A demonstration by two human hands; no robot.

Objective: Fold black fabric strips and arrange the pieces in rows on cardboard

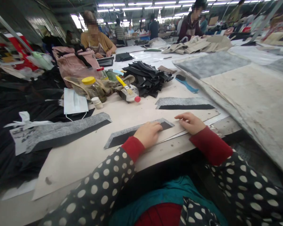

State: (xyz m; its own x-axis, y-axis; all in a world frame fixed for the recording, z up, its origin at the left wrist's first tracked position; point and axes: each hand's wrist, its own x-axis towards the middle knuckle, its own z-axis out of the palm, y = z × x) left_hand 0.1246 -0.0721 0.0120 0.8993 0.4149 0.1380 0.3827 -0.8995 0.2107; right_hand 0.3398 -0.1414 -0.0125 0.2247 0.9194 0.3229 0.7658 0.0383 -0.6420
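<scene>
A black strip with a grey fuzzy border (122, 137) lies on the pale board (68, 163) in front of me. My left hand (149, 133) rests on this strip near its right part, fingers bent and close together; whether they pinch its edge is hidden. Just past the strip's right end, my right hand (190, 122) hovers low over the board, its fingers apart and holding nothing. Beyond the hands lies a second grey and black strip (185, 103). A longer grey and black strip (70, 131) lies at the left, partly over dark cloth.
Farther back are a pile of black pieces (147, 77), a yellow-lidded jar (94, 88), a white bottle (97, 103), a yellow brush (124, 84) and a blue brush (186, 84). Layered sheets (252, 84) cover the right side. Dark cloth (4, 150) fills the left. People work across the table.
</scene>
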